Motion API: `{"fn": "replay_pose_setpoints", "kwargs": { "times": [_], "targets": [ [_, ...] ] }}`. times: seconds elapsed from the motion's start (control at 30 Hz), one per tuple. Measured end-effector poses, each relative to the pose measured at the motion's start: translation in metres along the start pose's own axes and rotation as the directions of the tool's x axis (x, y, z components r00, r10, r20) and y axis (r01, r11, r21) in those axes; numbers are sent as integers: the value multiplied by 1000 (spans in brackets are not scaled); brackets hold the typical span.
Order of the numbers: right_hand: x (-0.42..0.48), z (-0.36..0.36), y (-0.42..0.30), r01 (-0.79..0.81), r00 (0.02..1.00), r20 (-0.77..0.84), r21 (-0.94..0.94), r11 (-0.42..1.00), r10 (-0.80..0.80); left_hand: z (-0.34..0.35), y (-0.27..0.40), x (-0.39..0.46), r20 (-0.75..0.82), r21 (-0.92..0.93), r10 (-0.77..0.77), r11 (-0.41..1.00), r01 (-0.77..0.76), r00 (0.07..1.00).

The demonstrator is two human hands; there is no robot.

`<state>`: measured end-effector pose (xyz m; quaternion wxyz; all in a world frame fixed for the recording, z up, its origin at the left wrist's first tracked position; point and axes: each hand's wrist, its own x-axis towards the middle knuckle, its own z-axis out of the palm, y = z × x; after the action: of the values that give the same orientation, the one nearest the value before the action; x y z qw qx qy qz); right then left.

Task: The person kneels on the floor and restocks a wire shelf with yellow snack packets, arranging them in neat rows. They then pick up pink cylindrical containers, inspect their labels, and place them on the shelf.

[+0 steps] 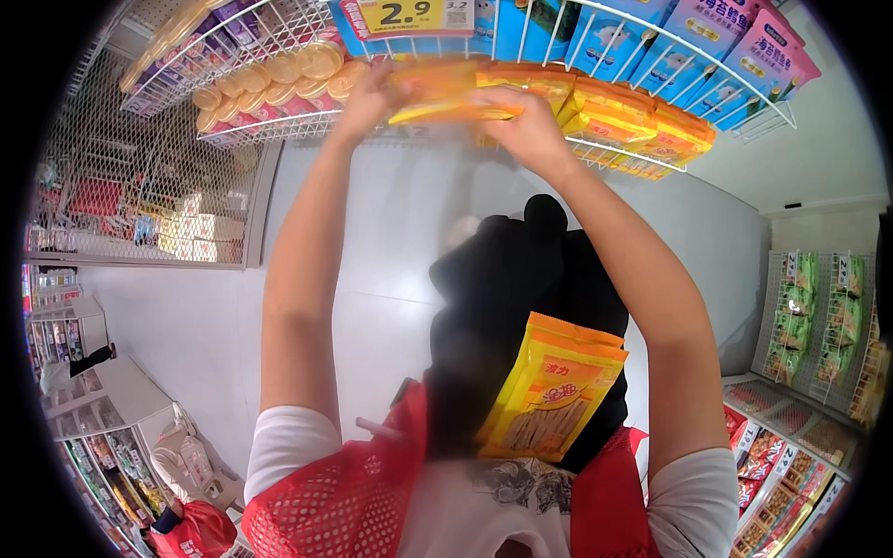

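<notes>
Both my hands are raised to a white wire shelf rack. My right hand (523,125) grips the right end of a yellow-and-orange snack packet (443,91), fingers over its edge. At its left end is my left hand (377,101), blurred, with its fingertips on the packet. The packet is smeared by motion, so I cannot tell whether it is one or a small stack. Similar yellow packets (614,115) stand in the wire basket just right of my right hand. More packets, at least two, rest on my black-trousered lap (551,397).
Lidded pink tubs (279,77) fill the basket on the left. Blue pouches (607,42) and a yellow price sign (415,15) are above. A mesh panel (167,174) stands at left. Green packets (792,314) hang at right. A person in a red vest (195,530) is at lower left.
</notes>
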<state>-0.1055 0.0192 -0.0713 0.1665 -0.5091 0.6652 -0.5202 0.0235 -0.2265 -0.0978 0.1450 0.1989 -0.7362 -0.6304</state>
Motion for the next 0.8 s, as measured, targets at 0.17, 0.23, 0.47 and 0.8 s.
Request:
{"fn": "replay_pose_setpoints", "kwargs": {
  "times": [0.17, 0.23, 0.47, 0.8],
  "targets": [
    [3, 22, -2, -13, 986, -164, -131, 991, -8, 0, 10, 11, 95, 25, 101, 994, -103, 990],
    [5, 35, 10, -16, 979, -205, -142, 990, -14, 1, 13, 14, 127, 72, 60, 995, -70, 990],
    [18, 26, -24, -401, 916, -91, -199, 894, 390, -11, -8, -34, -304, -3, 70, 997, -74, 950],
    [25, 25, 1, -335, 942, -92, -249, 909, 322, -33, -28, 50, -205, 144, 36, 990, -6, 978]
  ]
}}
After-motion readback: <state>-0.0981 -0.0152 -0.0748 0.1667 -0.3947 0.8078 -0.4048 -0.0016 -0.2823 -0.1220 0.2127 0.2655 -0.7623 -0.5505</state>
